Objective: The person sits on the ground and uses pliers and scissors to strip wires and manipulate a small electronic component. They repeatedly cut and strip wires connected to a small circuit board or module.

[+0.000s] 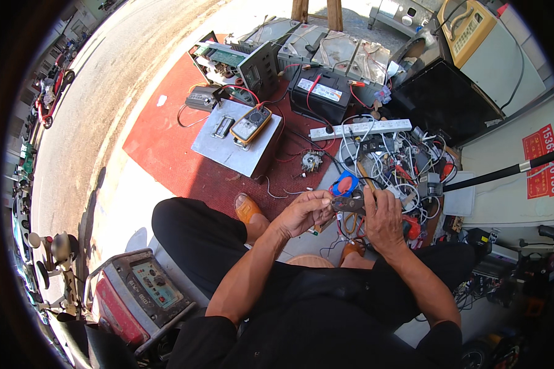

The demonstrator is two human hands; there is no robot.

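Between my hands is a small dark, flat part (349, 203) whose kind I cannot make out. My left hand (308, 213) pinches its left end between thumb and fingers. The fingers of my right hand (383, 219) close over its right end. Just beyond it a round red and blue object (345, 184) shows, partly covered. Thin wires (341, 235) hang below the part, though where they attach is hidden. To the right of my hands lies a tangle of white cables (406, 184) and loose electrical parts.
A yellow multimeter (251, 125) rests on a silver metal box (228, 150) on the red mat (166, 144). Behind are a black battery (320, 92), a white power strip (366, 128) and an opened device (237, 64). A red generator (135, 301) stands left of my knee.
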